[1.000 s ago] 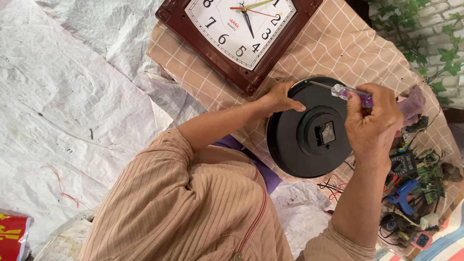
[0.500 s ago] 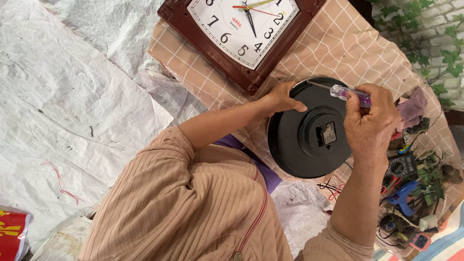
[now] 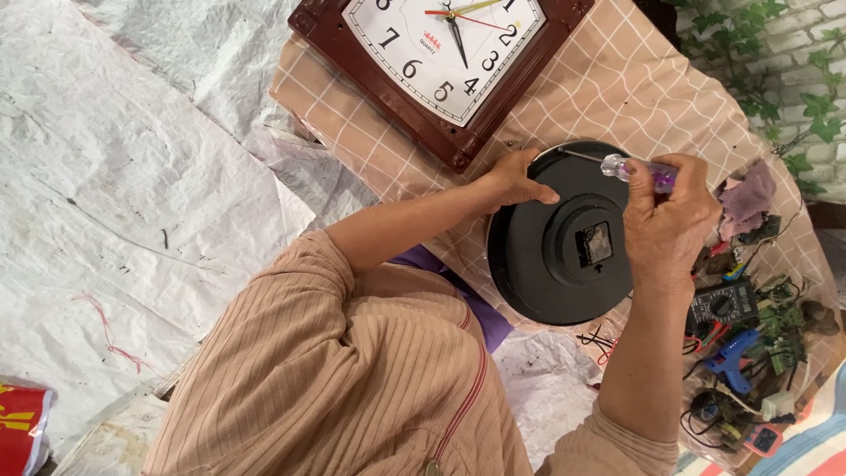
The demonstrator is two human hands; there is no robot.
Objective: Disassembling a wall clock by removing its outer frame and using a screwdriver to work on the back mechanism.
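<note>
A round black clock (image 3: 538,264) lies face down on a checked peach cloth (image 3: 617,97), its small movement (image 3: 597,244) showing at the centre of the back. My left hand (image 3: 515,182) rests on the clock's upper left rim and steadies it. My right hand (image 3: 671,220) is over the clock's right side, closed on a screwdriver (image 3: 639,170) with a clear purple handle. The thin shaft points left and its tip touches the clock's top rim.
A square brown-framed wall clock (image 3: 441,53) lies face up just beyond the black one. At the right sit a multimeter (image 3: 721,304), a blue glue gun (image 3: 731,357), wires and small parts. White sacking (image 3: 132,176) covers the left; a red packet (image 3: 22,423) lies at lower left.
Both hands stay where they were on the black clock; the screwdriver keeps the same place at the top rim. Only the view shifts slightly.
</note>
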